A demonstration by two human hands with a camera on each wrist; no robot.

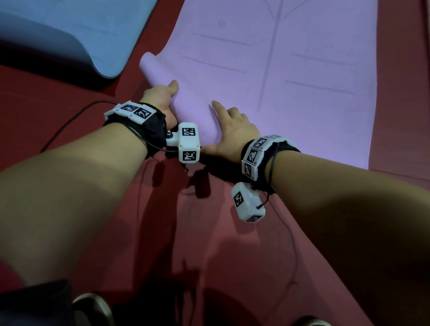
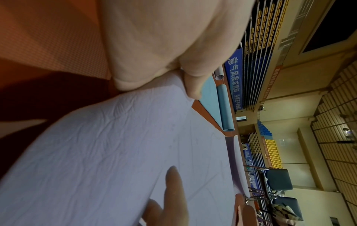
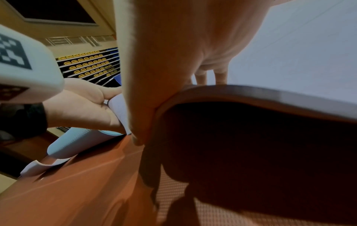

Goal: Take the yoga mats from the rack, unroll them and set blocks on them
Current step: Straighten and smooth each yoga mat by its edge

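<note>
Lying crosswise just ahead of both hands, the mat roll [image 1: 177, 100] is sitting slantwise; left hand [image 1: 162, 102] is gripping it, right hand [image 1: 233, 133] pressing flat with fingers spread.

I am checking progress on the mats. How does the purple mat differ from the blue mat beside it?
The purple mat is curled up at its near end, gripped by the left hand and touched by the right hand; no hand touches the blue mat, which lies to its left. Both rest on the red floor.
</note>
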